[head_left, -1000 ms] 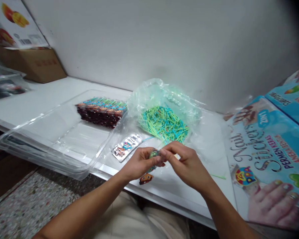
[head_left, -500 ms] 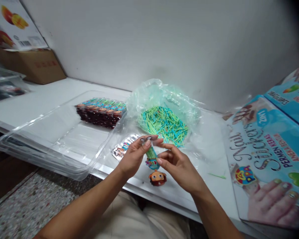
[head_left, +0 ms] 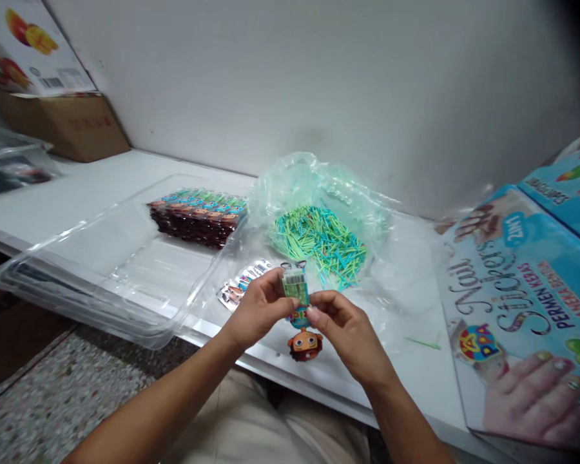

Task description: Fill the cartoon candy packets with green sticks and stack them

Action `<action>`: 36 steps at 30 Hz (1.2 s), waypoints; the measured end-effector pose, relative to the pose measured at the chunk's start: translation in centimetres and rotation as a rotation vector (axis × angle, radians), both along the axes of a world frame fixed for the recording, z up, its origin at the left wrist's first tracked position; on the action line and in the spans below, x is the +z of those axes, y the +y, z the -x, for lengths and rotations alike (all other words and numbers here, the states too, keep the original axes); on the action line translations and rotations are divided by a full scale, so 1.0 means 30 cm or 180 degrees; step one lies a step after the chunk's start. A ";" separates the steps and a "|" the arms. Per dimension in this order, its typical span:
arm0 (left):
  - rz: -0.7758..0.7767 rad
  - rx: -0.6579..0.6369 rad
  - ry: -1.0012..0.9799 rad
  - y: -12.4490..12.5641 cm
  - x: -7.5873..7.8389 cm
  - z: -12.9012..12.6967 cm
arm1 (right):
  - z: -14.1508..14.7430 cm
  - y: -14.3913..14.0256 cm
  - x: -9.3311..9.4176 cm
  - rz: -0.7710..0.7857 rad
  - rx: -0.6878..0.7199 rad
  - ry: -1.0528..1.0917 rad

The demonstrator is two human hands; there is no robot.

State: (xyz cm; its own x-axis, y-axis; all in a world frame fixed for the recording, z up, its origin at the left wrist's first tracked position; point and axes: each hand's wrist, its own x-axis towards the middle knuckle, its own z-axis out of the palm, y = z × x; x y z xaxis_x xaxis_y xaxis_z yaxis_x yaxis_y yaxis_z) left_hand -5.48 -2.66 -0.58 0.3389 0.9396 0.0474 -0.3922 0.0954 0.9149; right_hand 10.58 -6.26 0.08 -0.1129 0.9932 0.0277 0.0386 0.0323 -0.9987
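Between my two hands is a small character-shaped packet, its printed head pointing down towards me and a barcode near its upper end. My left hand pinches its left side, thumb across the front. The thumb and fingers of my right hand grip its right edge. Just beyond my hands, a clear plastic bag lies open with a heap of thin green and blue sticks in it. Several flat printed packets lie beside my left hand.
On the left, a clear plastic tray holds a stack of printed packets. A large printed box stands at the right. One loose green stick lies near it. A cardboard box sits at the back left.
My left fingers have moved down from the packet's upper end to its middle, and the barcode now shows. My right hand stays at its right edge, fingers more closed.
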 end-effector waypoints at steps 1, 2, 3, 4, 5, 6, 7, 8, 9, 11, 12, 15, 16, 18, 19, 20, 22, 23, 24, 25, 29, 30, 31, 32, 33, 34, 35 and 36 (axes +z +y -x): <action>-0.0007 0.0011 0.0031 -0.001 0.002 0.000 | 0.000 0.000 -0.004 0.0097 0.0149 0.0019; -0.0009 0.0020 0.0027 -0.002 0.003 -0.001 | 0.000 0.000 -0.009 0.0163 0.0231 0.0017; -0.0006 0.0018 0.0005 -0.004 0.005 -0.002 | 0.000 -0.001 -0.013 0.0177 0.0231 -0.0001; -0.0003 0.0033 -0.0026 -0.007 0.006 -0.004 | 0.002 -0.002 -0.017 0.0150 0.0161 -0.0012; -0.0004 0.0058 -0.0052 -0.010 0.008 -0.005 | 0.005 -0.003 -0.019 0.0120 0.0059 0.0008; -0.0008 0.0082 -0.0061 -0.013 0.011 -0.006 | 0.008 -0.004 -0.021 0.0122 -0.0003 0.0066; -0.0013 0.0106 -0.0045 -0.017 0.014 -0.005 | 0.013 -0.005 -0.021 0.0155 0.0007 0.0142; -0.0015 0.0126 -0.0015 -0.020 0.018 -0.004 | 0.017 -0.006 -0.020 0.0204 0.0076 0.0214; -0.0009 0.0150 0.0009 -0.023 0.022 -0.002 | 0.021 -0.007 -0.018 0.0256 0.0173 0.0267; 0.0023 0.0183 0.0026 -0.027 0.029 0.005 | 0.026 -0.007 -0.012 0.0267 0.0285 0.0277; 0.0042 0.0213 0.0021 -0.027 0.031 0.009 | 0.028 -0.007 -0.009 0.0222 0.0274 0.0249; 0.0076 0.0266 -0.0039 -0.022 0.030 0.020 | 0.029 -0.007 -0.004 0.0250 0.0285 0.0274; 0.0072 0.0294 -0.0067 -0.018 0.028 0.023 | 0.029 -0.008 -0.004 0.0313 0.0342 0.0312; 0.0037 0.0352 -0.0124 -0.012 0.024 0.025 | 0.031 -0.009 -0.005 0.0411 0.0418 0.0359; 0.0014 0.0369 -0.0145 -0.010 0.023 0.024 | 0.033 -0.010 -0.006 0.0422 0.0398 0.0361; 0.0004 0.0358 -0.0145 -0.011 0.022 0.023 | 0.036 -0.010 -0.007 0.0402 0.0347 0.0354; 0.0013 0.0301 -0.0101 -0.020 0.027 0.019 | 0.045 -0.009 -0.006 0.0315 0.0220 0.0332; 0.0027 0.0283 -0.0061 -0.028 0.034 0.018 | 0.049 -0.008 -0.004 0.0264 0.0209 0.0324; 0.0029 0.0305 -0.0027 -0.036 0.045 0.020 | 0.052 -0.007 -0.001 0.0211 0.0233 0.0306; 0.0019 0.0356 0.0011 -0.043 0.062 0.025 | 0.054 -0.005 0.002 0.0150 0.0268 0.0252; -0.0229 0.0628 0.0314 -0.003 0.176 0.124 | 0.037 0.007 0.005 -0.0061 0.0157 -0.0304; -0.0387 0.0784 0.0438 0.037 0.208 0.176 | 0.029 0.011 0.001 -0.0059 0.0094 -0.0443; -0.0599 0.1082 0.0537 0.089 0.236 0.239 | 0.020 0.015 -0.004 -0.0035 0.0047 -0.0548; -0.0798 0.1427 0.0667 0.154 0.258 0.312 | 0.012 0.018 -0.011 0.0009 0.0033 -0.0615; -0.0926 0.1732 0.0790 0.229 0.272 0.393 | 0.007 0.022 -0.019 0.0053 0.0036 -0.0666; -0.0978 0.2023 0.0944 0.308 0.279 0.479 | 0.003 0.024 -0.027 0.0092 0.0050 -0.0710; -0.1010 0.2393 0.1105 0.388 0.277 0.565 | 0.003 0.026 -0.035 0.0129 0.0075 -0.0751; -0.0963 0.2662 0.1439 0.465 0.269 0.646 | 0.004 0.028 -0.043 0.0154 0.0101 -0.0795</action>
